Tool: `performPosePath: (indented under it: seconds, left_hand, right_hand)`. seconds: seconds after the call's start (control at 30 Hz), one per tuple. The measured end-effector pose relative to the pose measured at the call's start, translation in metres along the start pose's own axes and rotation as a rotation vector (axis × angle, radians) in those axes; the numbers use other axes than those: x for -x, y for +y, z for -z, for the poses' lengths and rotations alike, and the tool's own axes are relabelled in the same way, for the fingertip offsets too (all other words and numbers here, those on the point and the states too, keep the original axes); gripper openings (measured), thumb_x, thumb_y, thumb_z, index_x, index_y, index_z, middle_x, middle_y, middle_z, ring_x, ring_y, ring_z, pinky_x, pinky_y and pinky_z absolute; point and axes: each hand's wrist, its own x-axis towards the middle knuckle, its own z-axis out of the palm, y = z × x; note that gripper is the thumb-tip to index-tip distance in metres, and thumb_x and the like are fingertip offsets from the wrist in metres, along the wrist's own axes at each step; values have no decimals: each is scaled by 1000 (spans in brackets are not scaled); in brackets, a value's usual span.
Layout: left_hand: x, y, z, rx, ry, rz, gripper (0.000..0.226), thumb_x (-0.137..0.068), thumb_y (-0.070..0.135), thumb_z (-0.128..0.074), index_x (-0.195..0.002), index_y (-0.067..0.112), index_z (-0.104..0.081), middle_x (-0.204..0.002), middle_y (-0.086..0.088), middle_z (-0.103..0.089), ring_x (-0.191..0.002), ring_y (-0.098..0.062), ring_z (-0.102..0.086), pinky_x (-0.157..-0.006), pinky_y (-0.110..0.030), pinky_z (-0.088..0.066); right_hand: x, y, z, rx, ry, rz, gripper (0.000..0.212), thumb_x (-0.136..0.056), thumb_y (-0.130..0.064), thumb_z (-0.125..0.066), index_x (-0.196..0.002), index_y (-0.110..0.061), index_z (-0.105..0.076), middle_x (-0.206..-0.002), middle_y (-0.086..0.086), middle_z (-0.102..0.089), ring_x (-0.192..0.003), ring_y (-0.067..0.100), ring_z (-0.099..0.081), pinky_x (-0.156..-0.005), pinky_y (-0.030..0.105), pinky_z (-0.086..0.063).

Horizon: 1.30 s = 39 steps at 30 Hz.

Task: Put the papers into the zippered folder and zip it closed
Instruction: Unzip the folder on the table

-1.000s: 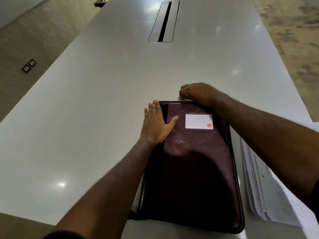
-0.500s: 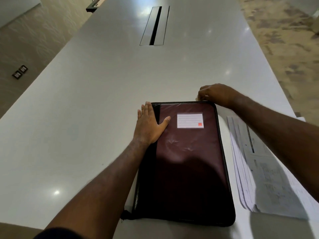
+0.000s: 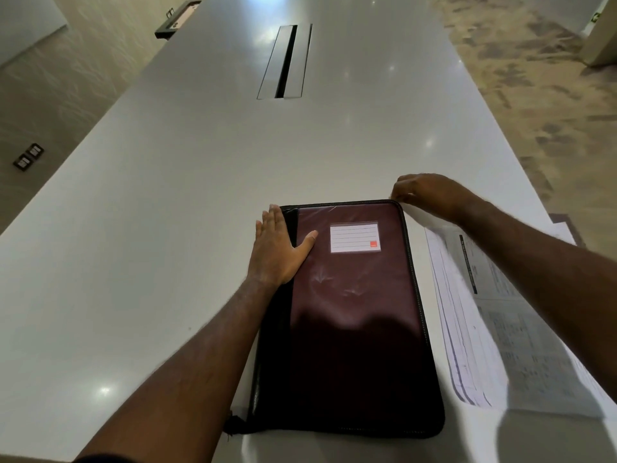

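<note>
With our left hand (image 3: 277, 248) pressed flat on the spine side of the zippered folder (image 3: 347, 315), our right hand (image 3: 424, 192) pinches something, likely the zipper pull, at its far right corner, the long right edge running toward us beside the papers (image 3: 500, 332).

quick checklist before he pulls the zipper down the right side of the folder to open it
1. Folder lies flat on the table: ok.
2. Left hand presses flat on the folder's spine side to steady it: ok.
3. Right hand sits at the far right corner, fingers curled as if pinching the zipper pull: cannot tell, the pull itself is hidden.
4. Zipper path along the right edge is free of anything lying on it: ok.
5. Papers lie beside the folder on the right, not yet inside: ok, though the right forearm crosses above them.
</note>
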Motion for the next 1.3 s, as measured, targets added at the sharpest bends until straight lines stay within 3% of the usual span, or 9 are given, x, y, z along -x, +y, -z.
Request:
performPosePath:
  seconds: [0.3,0.5,0.6,0.7,0.77,0.9,1.03,1.13,1.3]
  left_hand:
    - [1,4,4,1,-15,-5,110,-95,78,-40,-165,7,5,-174,-11,3,-161,-23,4,-126,-35,7]
    - [-3,13,11,-103,4,-28,103,-98,75,-35,-165,4,-2,-174,-14,4,-161,-29,2,-128,-46,5]
    - [-6,37,16,-44,100,-212,84,-103,59,-46,-164,7,-19,-171,-12,-22,-159,-30,-17,-129,-47,0]
    - [-17,77,13,29,41,-332,64,-104,46,-52,-155,10,-40,-154,-11,-52,-145,-27,-45,-128,-50,-12]
    - [-25,104,6,49,-32,-364,57,-105,43,-53,-152,11,-47,-148,-11,-58,-139,-27,-52,-126,-52,-24]
    - [-37,138,-8,-73,-73,-447,50,-102,50,-53,-135,13,-61,-127,-9,-68,-119,-29,-60,-102,-46,-49]
    - [-46,145,-19,-17,-70,-417,47,-97,57,-56,-120,18,-71,-115,-3,-67,-111,-25,-57,-95,-41,-46]
    - [-51,146,-26,76,-87,-334,41,-93,60,-59,-110,25,-73,-110,5,-64,-114,-22,-54,-93,-36,-33]
    - [-53,147,-29,133,-97,-302,36,-92,59,-61,-108,29,-72,-103,15,-54,-117,-20,-51,-92,-34,-24]
  right_hand:
    - [17,1,-8,-81,32,-81,12,-100,-13,-66,-104,-7,-76,-103,9,-72,-90,27,-69,-76,40,-54]
    - [27,2,-15,-131,84,-95,11,-100,-16,-67,-104,-10,-75,-99,7,-71,-84,24,-67,-72,39,-54]
    - [29,2,-21,-187,113,-119,10,-100,-17,-67,-103,-11,-74,-99,5,-70,-83,21,-65,-73,37,-53]
    - [30,2,-26,-225,133,-153,9,-100,-16,-67,-102,-11,-74,-98,6,-69,-85,22,-66,-76,40,-55]
    - [30,1,-29,-237,149,-173,9,-100,-18,-67,-101,-11,-73,-97,5,-69,-84,23,-66,-75,41,-55]
    - [29,0,-31,-258,171,-201,9,-99,-17,-67,-100,-10,-72,-96,7,-69,-84,24,-66,-76,43,-56]
    - [32,-2,-33,-260,189,-213,8,-100,-18,-66,-100,-11,-71,-97,6,-69,-86,23,-66,-77,46,-56]
    - [36,-3,-33,-244,188,-225,9,-100,-21,-65,-99,-13,-70,-97,4,-68,-87,24,-66,-76,46,-56]
    - [47,-1,-27,-224,182,-202,14,-102,-27,-64,-99,-15,-72,-97,1,-70,-87,21,-66,-76,44,-56]
